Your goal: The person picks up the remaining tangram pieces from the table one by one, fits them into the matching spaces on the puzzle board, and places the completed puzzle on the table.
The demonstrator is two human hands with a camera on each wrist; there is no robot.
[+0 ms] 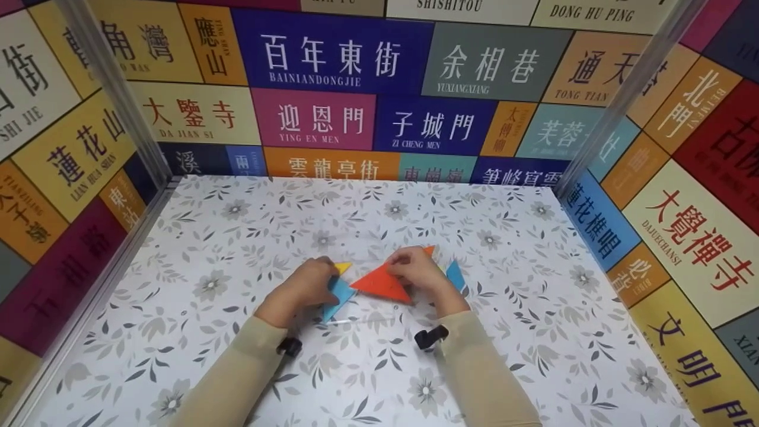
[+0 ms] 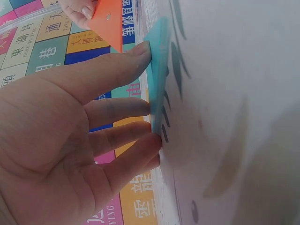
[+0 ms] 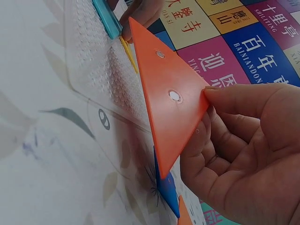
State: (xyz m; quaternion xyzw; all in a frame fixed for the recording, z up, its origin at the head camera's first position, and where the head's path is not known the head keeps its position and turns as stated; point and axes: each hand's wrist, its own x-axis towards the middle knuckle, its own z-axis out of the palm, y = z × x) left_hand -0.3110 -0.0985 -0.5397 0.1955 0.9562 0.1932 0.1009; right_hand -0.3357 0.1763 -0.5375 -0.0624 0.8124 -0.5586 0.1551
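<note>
Between the thumb and fingers of my right hand (image 1: 418, 270) I pinch an orange-red triangle (image 1: 382, 286) by one corner. It tilts up off the table, and two small round marks show on its face in the right wrist view. My left hand (image 1: 308, 284) holds a flat light blue piece (image 2: 158, 75) low at the table surface, thumb on one end and fingertips farther along it. A yellow piece (image 1: 343, 268) peeks out beside the left fingers, mostly hidden. Under the left hand's pieces lies a clear textured sheet (image 3: 101, 70).
A blue piece (image 1: 455, 276) lies to the right of the right hand. Another orange piece (image 1: 430, 251) shows its tip behind that hand. Panels printed with place names (image 1: 332, 53) enclose the flower-patterned table (image 1: 379, 231) at the back and both sides.
</note>
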